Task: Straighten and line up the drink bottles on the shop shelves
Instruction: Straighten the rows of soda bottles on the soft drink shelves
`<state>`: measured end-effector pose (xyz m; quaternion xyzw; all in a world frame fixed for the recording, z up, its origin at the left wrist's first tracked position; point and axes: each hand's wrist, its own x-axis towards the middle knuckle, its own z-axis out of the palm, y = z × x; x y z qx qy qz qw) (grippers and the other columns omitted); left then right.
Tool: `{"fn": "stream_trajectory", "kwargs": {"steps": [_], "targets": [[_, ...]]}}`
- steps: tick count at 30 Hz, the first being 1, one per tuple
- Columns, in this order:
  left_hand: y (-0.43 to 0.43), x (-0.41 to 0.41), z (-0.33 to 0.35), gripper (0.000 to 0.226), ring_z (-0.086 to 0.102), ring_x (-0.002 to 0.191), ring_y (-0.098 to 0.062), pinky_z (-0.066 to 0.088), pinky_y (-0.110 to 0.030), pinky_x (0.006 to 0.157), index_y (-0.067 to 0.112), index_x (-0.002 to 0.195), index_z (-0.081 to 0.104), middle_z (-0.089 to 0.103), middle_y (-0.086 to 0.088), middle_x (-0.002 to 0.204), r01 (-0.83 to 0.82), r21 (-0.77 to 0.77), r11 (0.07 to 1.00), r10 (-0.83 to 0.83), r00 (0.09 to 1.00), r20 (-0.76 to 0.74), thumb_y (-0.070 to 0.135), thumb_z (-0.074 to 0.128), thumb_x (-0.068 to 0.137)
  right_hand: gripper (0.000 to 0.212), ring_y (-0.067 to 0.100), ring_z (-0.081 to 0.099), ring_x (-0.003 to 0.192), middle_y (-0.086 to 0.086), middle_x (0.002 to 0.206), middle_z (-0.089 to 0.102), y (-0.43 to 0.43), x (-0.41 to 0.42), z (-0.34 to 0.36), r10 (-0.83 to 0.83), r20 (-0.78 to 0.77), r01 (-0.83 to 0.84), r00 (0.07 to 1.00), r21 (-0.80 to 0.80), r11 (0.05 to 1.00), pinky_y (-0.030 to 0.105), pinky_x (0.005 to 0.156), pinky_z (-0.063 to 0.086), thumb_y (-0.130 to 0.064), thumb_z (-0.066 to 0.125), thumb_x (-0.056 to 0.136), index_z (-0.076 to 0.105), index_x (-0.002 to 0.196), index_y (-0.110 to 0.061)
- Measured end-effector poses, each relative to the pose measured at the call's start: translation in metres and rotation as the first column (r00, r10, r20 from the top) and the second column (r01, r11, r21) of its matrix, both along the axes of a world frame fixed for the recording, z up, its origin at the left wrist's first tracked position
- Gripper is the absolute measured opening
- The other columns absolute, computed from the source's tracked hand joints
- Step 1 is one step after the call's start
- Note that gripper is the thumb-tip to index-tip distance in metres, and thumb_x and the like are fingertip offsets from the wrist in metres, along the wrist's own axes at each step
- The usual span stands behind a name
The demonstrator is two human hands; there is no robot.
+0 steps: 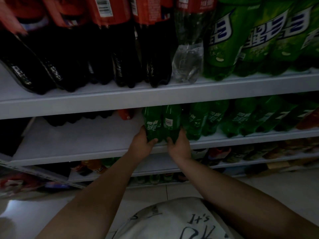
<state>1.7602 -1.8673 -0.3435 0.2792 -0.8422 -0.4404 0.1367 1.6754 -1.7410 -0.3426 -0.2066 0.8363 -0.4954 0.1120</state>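
Two small green soda bottles stand side by side at the front of the middle shelf [77,142]. My left hand [142,144] grips the base of the left green bottle [152,124]. My right hand [179,145] grips the base of the right green bottle [170,121]. Right of them runs a row of several more green bottles [241,118], leaning a little. On the upper shelf [155,97] stand large dark cola bottles [120,66], a clear bottle [187,66] and large green bottles [222,49].
The middle shelf holds dark bottles [77,118] and a red-capped bottle [126,114] at its back left. Lower shelves [241,163] carry mixed drinks. A tiled floor [146,195] lies below, and a slanted rack [34,171] sits at lower left.
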Motion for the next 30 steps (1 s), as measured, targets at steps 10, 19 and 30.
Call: {"fn": "stream_trajectory", "kwargs": {"steps": [10,19,30], "targets": [[-0.001,0.001,0.000,0.061,0.053,0.115,-0.018,0.038,-0.020,0.093,0.005,0.138,0.034,0.054,-0.011,0.132,0.013,-0.022,1.000,-0.013,1.000,-0.013,0.018,0.066,0.088,0.079,0.025,0.041,0.128,0.011,0.145,0.038,0.001,-0.001,-0.004,0.019,-0.012,-0.019,1.000,0.005,1.000,0.029,0.106,0.033,-0.017,0.064,0.085,0.019,0.149,-0.011],[-0.004,0.002,-0.001,0.064,0.052,0.114,-0.014,0.037,-0.020,0.094,0.008,0.141,0.031,0.054,-0.010,0.133,0.043,-0.044,0.998,-0.043,0.999,0.003,0.021,0.066,0.089,0.077,0.027,0.042,0.128,0.013,0.144,0.038,0.001,-0.002,-0.003,0.045,-0.038,-0.045,0.998,0.002,0.999,0.032,0.105,0.035,-0.014,0.064,0.083,0.023,0.147,-0.007],[-0.004,0.001,0.000,0.065,0.051,0.122,-0.023,0.035,-0.022,0.098,0.007,0.141,0.031,0.051,-0.010,0.136,0.047,-0.070,0.996,-0.045,0.999,0.028,0.021,0.066,0.088,0.069,0.023,0.045,0.123,0.009,0.140,0.044,0.009,-0.004,-0.012,0.052,-0.095,-0.052,0.994,0.008,0.999,0.019,0.099,0.029,-0.018,0.064,0.086,0.029,0.145,-0.012]]}}
